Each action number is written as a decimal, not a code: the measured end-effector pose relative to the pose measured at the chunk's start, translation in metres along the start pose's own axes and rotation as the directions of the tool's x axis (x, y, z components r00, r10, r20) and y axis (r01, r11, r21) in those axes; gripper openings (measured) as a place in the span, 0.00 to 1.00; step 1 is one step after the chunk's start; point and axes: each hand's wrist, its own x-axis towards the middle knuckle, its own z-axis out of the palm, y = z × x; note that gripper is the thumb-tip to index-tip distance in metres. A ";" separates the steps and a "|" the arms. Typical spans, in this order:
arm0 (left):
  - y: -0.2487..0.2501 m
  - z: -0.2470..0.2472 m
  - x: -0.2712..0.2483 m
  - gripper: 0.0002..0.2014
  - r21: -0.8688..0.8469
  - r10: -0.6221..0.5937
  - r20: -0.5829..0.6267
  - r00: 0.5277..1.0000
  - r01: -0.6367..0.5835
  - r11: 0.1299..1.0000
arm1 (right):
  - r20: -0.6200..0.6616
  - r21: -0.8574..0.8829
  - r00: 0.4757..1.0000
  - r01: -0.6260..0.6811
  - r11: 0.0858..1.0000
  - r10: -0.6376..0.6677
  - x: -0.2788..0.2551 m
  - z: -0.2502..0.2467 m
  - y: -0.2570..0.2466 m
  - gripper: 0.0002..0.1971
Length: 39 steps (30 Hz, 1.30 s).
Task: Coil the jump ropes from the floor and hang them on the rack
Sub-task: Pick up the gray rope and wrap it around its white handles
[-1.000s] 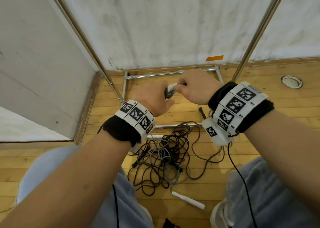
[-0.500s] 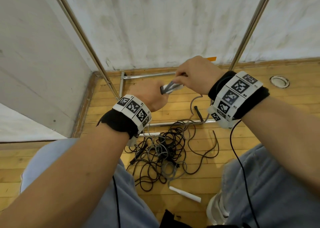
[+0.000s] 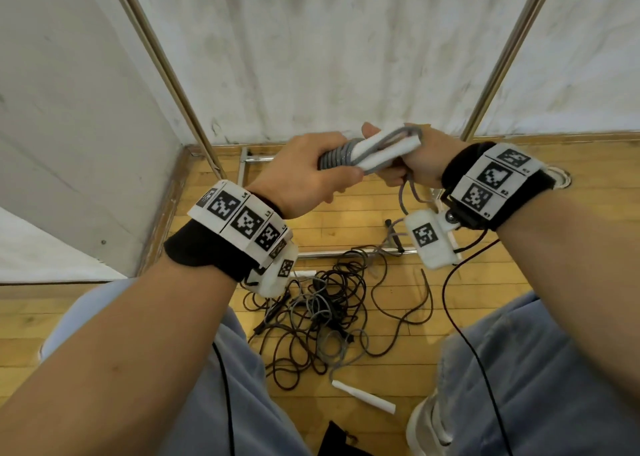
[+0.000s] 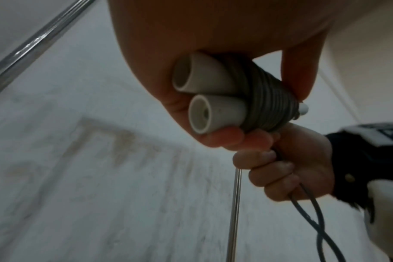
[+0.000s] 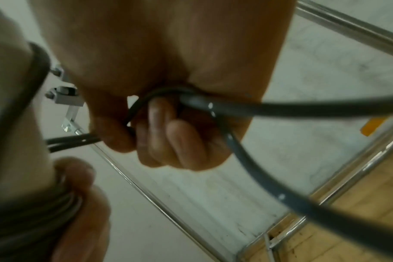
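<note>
My left hand (image 3: 311, 171) grips a grey jump rope bundle (image 3: 367, 152): two white handles (image 4: 204, 99) side by side with grey cord wound round them (image 4: 269, 104). My right hand (image 3: 412, 164) holds the loose end of that grey cord (image 5: 247, 106) in curled fingers, close against the bundle's right end. A loop of cord lies over the handles. On the floor below lies a tangled pile of dark and grey jump ropes (image 3: 325, 313) with a white handle (image 3: 363, 396) at its near edge. The rack's metal uprights (image 3: 166, 71) rise on the left and right.
The rack's base rails (image 3: 346, 253) lie on the wooden floor by the white wall (image 3: 329, 50). A round floor fitting (image 3: 561, 178) sits at the far right. My knees in blue jeans (image 3: 519, 369) flank the rope pile. A wrist cable hangs by my right leg.
Both hands have risen with the grey rope. The right hand has wound more cord round the handles and now holds the end under the bundle.
</note>
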 end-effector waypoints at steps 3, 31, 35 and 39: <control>0.003 0.003 0.007 0.12 -0.163 -0.035 -0.102 0.994 0.018 0.986 | -0.022 0.101 1.000 -0.008 0.995 0.011 0.006 0.011 0.005 0.21; -0.008 -0.004 0.027 0.11 -0.283 -0.175 -0.328 0.928 0.080 0.956 | -0.301 -0.315 0.939 0.067 0.947 -0.167 0.015 0.019 0.022 0.19; -0.018 -0.008 0.026 0.10 -0.174 -0.173 -0.369 0.913 0.115 0.978 | -0.265 -0.501 0.932 0.088 0.861 -0.249 0.013 0.025 0.022 0.22; -0.033 -0.006 0.028 0.12 0.095 -0.141 -0.373 0.917 0.190 0.977 | -0.180 -0.679 0.952 0.062 0.732 -0.247 0.008 0.032 0.018 0.23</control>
